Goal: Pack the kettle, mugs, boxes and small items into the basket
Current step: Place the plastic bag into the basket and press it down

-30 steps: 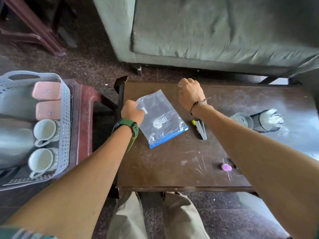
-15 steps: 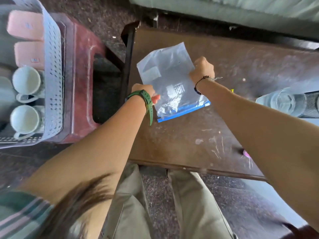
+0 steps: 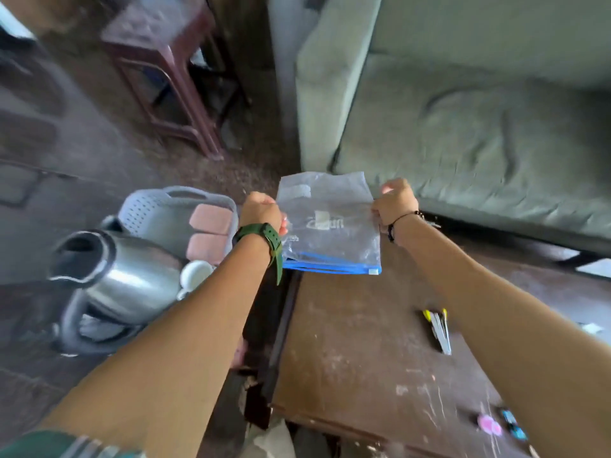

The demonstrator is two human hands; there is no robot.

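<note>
A clear zip bag (image 3: pixel 327 223) is held taut above the table's (image 3: pixel 357 352) far edge, its sides pinched in the closed left hand (image 3: pixel 261 209) and right hand (image 3: pixel 395 203). The basket (image 3: pixel 148 209), already loaded with kettle (image 3: pixel 122 276), mug (image 3: pixel 195 274) and pink boxes (image 3: pixel 208 231), is seen at left. The thin plastic could be dropped if either grip slackens; the clips (image 3: pixel 438 328) risk being overlooked.

Two hands, the left hand (image 3: pixel 261 209) and the right hand (image 3: pixel 395 206), are in view with one clear zip bag (image 3: pixel 329 226). One perforated basket (image 3: pixel 148 209) contains one steel kettle (image 3: pixel 112 276), two pink boxes (image 3: pixel 210 218) (image 3: pixel 205 247) and one visible white mug (image 3: pixel 195 276). The brown surface (image 3: pixel 357 352) carries one pair of yellow-handled tweezers (image 3: pixel 438 328) and one small pink item (image 3: pixel 488 425). One green sofa (image 3: pixel 463 110) and one wooden stool (image 3: pixel 165 61) are present.
</note>
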